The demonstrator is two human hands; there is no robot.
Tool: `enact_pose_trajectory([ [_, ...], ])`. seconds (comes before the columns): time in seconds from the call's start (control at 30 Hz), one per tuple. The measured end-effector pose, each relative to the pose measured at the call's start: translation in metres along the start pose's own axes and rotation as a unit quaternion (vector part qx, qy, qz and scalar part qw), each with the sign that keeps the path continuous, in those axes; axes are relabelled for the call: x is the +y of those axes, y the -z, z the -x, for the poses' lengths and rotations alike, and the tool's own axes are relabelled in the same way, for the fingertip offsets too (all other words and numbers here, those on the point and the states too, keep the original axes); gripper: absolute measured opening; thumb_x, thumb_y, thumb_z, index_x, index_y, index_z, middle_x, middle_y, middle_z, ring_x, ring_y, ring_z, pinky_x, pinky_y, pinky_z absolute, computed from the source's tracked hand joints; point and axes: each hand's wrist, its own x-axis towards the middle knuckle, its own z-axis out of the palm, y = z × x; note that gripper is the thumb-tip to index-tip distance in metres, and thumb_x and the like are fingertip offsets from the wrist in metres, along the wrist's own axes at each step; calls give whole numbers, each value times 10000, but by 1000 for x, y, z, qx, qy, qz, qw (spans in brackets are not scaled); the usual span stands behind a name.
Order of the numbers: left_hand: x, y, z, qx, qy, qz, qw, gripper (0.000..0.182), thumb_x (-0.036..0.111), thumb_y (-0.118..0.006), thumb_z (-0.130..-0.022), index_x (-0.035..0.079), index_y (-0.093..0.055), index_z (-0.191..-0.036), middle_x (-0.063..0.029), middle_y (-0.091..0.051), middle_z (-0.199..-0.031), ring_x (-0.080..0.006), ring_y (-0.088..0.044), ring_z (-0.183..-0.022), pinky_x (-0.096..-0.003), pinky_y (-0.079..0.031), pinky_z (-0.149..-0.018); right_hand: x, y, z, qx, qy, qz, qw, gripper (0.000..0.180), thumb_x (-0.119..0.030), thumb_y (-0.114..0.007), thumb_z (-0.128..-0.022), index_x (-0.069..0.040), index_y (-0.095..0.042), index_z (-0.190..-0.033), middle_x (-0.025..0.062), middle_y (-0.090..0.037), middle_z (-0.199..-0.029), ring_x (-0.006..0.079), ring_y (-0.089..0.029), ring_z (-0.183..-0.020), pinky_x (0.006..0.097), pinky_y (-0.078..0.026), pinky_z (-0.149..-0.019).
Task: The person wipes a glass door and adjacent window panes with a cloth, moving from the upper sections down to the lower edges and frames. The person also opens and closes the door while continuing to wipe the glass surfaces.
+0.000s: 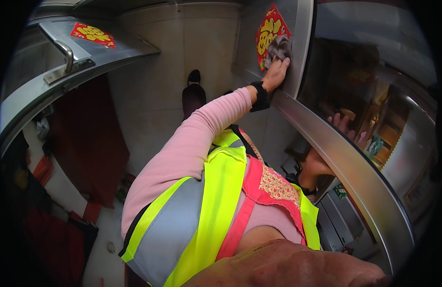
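My left hand (pixel 277 73) reaches across my body and holds a crumpled grey-brown cloth (pixel 279 48). The cloth lies against the metal door panel (pixel 246 39), covering part of a red diamond-shaped paper decoration (pixel 267 30) with gold characters. My right hand (pixel 317 161) is at the metal-framed glass door (pixel 344 158). Its palm passes behind the frame, and extended fingers show beyond it through the glass; where they touch is partly hidden.
At left stands another metal door leaf (pixel 127 45) with a bar handle (pixel 68 57) and a similar red decoration (pixel 93 34). Light floor tiles (pixel 149 86) and a dark red mat or panel (pixel 88 140) lie below. Grey drawers (pixel 337 219) stand at lower right.
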Motion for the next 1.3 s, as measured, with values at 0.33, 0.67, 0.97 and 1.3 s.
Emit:
enact_pose_trajectory([
  [0.33,-150,39,130,-148,206,-205,945,470,376,-385,-1047,-36,-610,-1071,-246,-640,-1037,-402,-588,-1022,-422,-437,-904,-1,8,2,19,-20,71,997,1033,-847,-251,-857,-93,-233,-1563,288,-190,-1596,495,-212,-1459,588,-138,-1204],
  [0.67,-39,78,62,120,312,339,879,227,200,-514,-999,9,-626,-1049,-105,-680,-965,-230,-677,-852,-387,-555,-804,-1,14,8,-4,-51,-62,997,1001,-803,-272,-893,-41,-258,-1542,333,-254,-1552,505,-246,-1443,595,-159,-1194],
  [0.97,106,27,-62,127,-27,263,956,351,146,-591,-948,61,-494,-1275,-101,-544,-1121,-245,-576,-1097,-375,-493,-953,16,15,12,-35,-21,24,999,964,-746,-239,-927,14,-270,-1518,375,-339,-1490,509,-384,-1369,582,-276,-1160],
  [1.3,70,-17,12,94,-173,-193,961,650,264,-653,-924,40,-390,-1475,-224,-320,-1538,-404,-316,-1417,-416,-263,-1165,-3,34,-19,-250,148,547,785,685,-468,-325,-1032,79,-315,-1445,303,-487,-1416,400,-531,-1288,482,-393,-1109],
])
